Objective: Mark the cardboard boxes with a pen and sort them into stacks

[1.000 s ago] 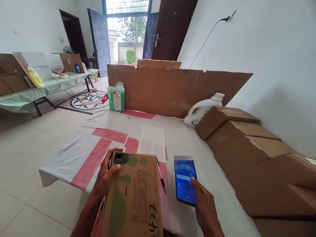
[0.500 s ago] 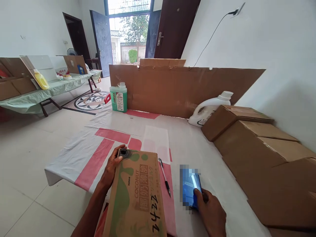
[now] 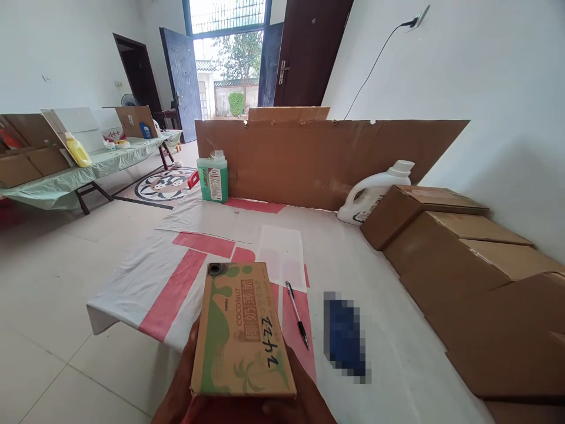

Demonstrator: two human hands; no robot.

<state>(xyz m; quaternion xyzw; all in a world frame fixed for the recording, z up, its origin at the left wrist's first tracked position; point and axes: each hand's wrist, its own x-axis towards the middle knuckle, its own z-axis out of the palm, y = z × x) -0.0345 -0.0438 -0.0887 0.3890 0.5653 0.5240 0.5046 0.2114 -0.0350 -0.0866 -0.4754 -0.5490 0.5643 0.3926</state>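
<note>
A cardboard box [image 3: 241,353] printed "COCONUT", with green patches and the handwritten number 2422, is held up between my two hands at the near edge of the table. My left hand [image 3: 188,347] is closed along its left side, fingers hidden behind the box. On the right side, my right hand [image 3: 300,377] grips it low down, its fingers mostly out of sight. A dark round hole or patch marks the box's far left corner. Just right of the box lies a pen [image 3: 297,315]. Farther right rests a dark blue object [image 3: 345,335], too pixelated to name.
The table's white and pink cloth [image 3: 170,294] hangs over its left edge. A green liquid bottle [image 3: 214,176] stands before an upright cardboard panel [image 3: 286,159]. A white jug [image 3: 375,194] and stacked brown cartons [image 3: 463,294] line the right. Another table [image 3: 110,153] stands left.
My right hand has let go of the blue object, left on the table, and moved to the box's right side. My left hand has slid down from the far corner; the box has shifted slightly left.
</note>
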